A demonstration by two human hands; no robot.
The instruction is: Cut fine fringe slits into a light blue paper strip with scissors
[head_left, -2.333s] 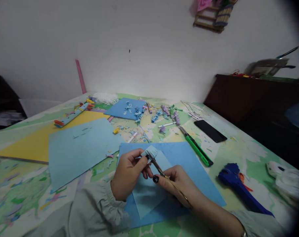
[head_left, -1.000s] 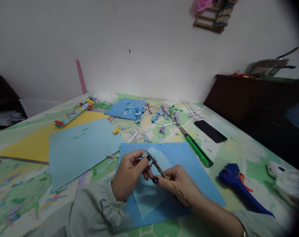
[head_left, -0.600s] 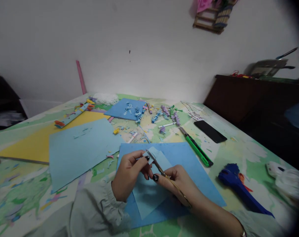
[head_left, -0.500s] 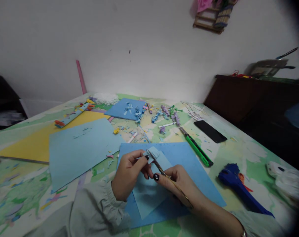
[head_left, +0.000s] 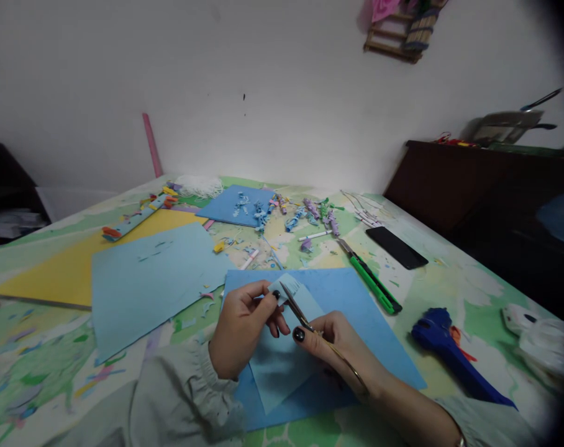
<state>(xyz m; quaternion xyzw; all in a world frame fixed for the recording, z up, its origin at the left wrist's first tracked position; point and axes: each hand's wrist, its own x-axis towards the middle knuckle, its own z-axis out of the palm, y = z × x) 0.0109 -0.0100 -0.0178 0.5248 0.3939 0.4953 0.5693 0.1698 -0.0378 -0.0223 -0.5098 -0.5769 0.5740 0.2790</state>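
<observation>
Between thumb and fingers, my left hand (head_left: 245,323) pinches a small piece of light blue paper (head_left: 289,285) with short slits along its edge. My right hand (head_left: 340,351) is closed on gold-handled scissors (head_left: 300,315), whose blades stand slightly apart at the small piece. Below both hands lies a light blue sheet (head_left: 282,372) on a darker blue foam sheet (head_left: 379,347). My right hand hides part of both sheets.
A green utility knife (head_left: 374,282), a black phone (head_left: 396,247) and a blue glue gun (head_left: 454,354) lie to the right. Further back are fringed paper rolls (head_left: 295,218) and a blue sheet (head_left: 226,208). Another light blue sheet (head_left: 156,279) overlaps yellow foam (head_left: 49,273) at left.
The scissor blades have spread a little apart. My right thumb has shifted slightly right, away from my left fingers, and the slit edge of the small piece shows more plainly.
</observation>
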